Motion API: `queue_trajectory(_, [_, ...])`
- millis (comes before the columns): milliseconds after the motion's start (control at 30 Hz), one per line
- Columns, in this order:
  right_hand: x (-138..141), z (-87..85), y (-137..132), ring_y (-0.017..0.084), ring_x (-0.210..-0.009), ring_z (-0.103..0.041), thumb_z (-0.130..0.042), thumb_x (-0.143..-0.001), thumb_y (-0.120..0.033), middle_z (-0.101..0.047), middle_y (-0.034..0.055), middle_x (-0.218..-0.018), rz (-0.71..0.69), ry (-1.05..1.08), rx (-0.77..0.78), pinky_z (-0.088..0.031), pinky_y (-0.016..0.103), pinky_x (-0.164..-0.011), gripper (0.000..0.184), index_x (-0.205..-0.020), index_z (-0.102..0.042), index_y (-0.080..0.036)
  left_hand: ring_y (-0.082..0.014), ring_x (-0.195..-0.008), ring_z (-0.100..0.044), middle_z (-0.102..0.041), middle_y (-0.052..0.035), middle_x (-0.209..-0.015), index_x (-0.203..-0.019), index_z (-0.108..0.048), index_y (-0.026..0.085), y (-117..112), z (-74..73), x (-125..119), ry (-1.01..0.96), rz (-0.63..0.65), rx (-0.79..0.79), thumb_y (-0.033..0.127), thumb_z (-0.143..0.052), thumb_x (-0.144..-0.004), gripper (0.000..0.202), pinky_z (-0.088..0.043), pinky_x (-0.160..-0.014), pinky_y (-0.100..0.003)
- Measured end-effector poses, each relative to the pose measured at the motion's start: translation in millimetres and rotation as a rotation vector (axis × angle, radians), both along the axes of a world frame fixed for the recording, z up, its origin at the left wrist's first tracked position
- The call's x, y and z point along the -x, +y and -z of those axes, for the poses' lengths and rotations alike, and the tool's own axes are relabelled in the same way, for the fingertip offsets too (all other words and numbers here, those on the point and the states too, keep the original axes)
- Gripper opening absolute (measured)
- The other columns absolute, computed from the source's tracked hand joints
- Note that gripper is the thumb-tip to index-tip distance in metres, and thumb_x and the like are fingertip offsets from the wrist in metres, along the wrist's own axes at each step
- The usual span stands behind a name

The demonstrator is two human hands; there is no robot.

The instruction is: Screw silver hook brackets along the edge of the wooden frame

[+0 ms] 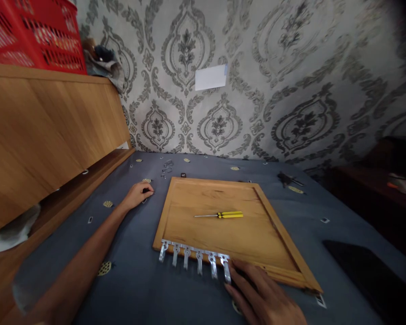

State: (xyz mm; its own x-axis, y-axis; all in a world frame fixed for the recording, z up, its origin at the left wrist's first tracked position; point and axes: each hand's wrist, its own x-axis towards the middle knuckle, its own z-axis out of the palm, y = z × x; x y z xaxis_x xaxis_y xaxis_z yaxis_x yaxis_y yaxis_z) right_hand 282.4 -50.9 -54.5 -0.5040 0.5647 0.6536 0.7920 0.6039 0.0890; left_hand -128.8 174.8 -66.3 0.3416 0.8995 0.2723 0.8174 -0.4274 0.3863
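A wooden framed board lies flat on the dark bedsheet. Along its near edge runs a metal hook rail with several silver hooks hanging over the side. My right hand is at the rail's right end, its fingers closed around the last hook. Off the board's left edge, my left hand hovers low over the sheet, thumb and forefinger pinched together; whatever sits at their tips is too small to name. A screwdriver with a yellow and black handle rests on the board, its shaft pointing left.
Small metal bits lie beyond my left hand. Dark pliers lie at the right, with a black flat object nearer. A wooden headboard borders the left, a red basket on top. Patterned wall stands behind.
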Motion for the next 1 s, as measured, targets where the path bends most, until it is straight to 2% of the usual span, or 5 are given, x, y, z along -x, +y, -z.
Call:
queue_trajectory(267, [7, -9.2, -9, 0.020, -0.081, -0.078, -0.040, -0.109, -0.027, -0.079, 0.0105, -0.096, 0.019, 0.086, 0.130, -0.066, 0.032, -0.069, 0.038, -0.102, -0.076, -0.016, -0.0186, -0.084, -0.064, -0.068, -0.0024, -0.085, -0.083, -0.066, 0.018, -15, -21.6, -17, -0.121, -0.072, -0.030, 0.036, -0.064, -0.094, 0.020, -0.053, -0.082, -0.033])
queue_trajectory(400, [8, -10.3, -11, 0.021, -0.089, -0.076, -0.051, -0.105, -0.025, -0.078, 0.0103, -0.103, 0.031, 0.105, 0.206, -0.066, 0.035, -0.078, 0.024, -0.106, -0.073, -0.015, -0.0189, -0.086, -0.062, -0.068, -0.0031, -0.091, -0.088, -0.066, 0.020, -27, -48.4, -49, -0.195, -0.063, -0.039, 0.036, -0.059, -0.091, 0.018, -0.050, -0.079, -0.030])
queue_trajectory(567, [8, -9.4, -12, 0.021, -0.088, -0.074, -0.055, -0.104, -0.027, -0.078, 0.0089, -0.101, 0.040, 0.110, 0.245, -0.064, 0.034, -0.077, 0.021, -0.107, -0.072, -0.015, -0.0174, -0.086, -0.062, -0.069, -0.0027, -0.092, -0.090, -0.067, 0.020, -73, -87.2, -128, -0.194, 0.272, 0.066, 0.037, -0.060, -0.091, 0.018, -0.048, -0.075, -0.028])
queue_trajectory(700, [8, -10.0, -13, 0.021, -0.089, -0.073, -0.054, -0.105, -0.027, -0.077, 0.0095, -0.102, 0.048, 0.114, 0.260, -0.063, 0.035, -0.077, 0.021, -0.108, -0.072, -0.016, -0.0158, -0.085, -0.063, -0.067, -0.0016, -0.090, -0.088, -0.063, 0.019, -103, -97.1, -184, -0.045, 0.595, 0.239, 0.030, -0.056, -0.096, 0.015, -0.046, -0.080, -0.029])
queue_trajectory(1000, [7, -8.5, -12, 0.023, -0.089, -0.073, -0.065, -0.100, -0.026, -0.077, 0.0104, -0.101, 0.046, 0.104, 0.280, -0.061, 0.036, -0.076, 0.017, -0.107, -0.073, -0.014, -0.0164, -0.079, -0.057, -0.062, 0.0001, -0.084, -0.083, -0.056, 0.020, -104, -87.2, -211, 0.212, 0.755, 0.406, 0.026, -0.053, -0.098, 0.017, -0.041, -0.075, -0.028])
